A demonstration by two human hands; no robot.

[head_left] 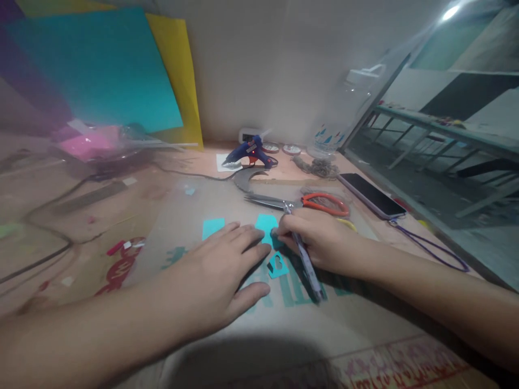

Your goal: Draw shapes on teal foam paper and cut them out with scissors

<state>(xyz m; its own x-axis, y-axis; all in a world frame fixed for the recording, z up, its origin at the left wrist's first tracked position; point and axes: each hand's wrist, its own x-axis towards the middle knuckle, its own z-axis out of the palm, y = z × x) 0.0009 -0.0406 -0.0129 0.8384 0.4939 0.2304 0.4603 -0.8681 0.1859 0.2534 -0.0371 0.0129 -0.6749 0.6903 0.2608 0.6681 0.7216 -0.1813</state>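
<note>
My left hand [227,265] lies flat with fingers stretched out. Its fingertips touch a teal paper piece [266,222], and a second teal piece [213,227] lies partly under the hand. A slim pen [306,259] with a patterned barrel slants across my right hand [312,235], whose closed fingers rest at the right edge of the first teal piece. Just below, between both hands, sits a small teal cut-out [278,265] with a shaped hole. Orange-handled scissors [320,203] lie beyond my right hand.
A blue glue gun [253,151] with a lit red light stands at the back, its cord running left. A clear bottle [330,124], twine [320,166] and a phone [371,194] are at the right. Teal sheets [97,70] lean against the wall.
</note>
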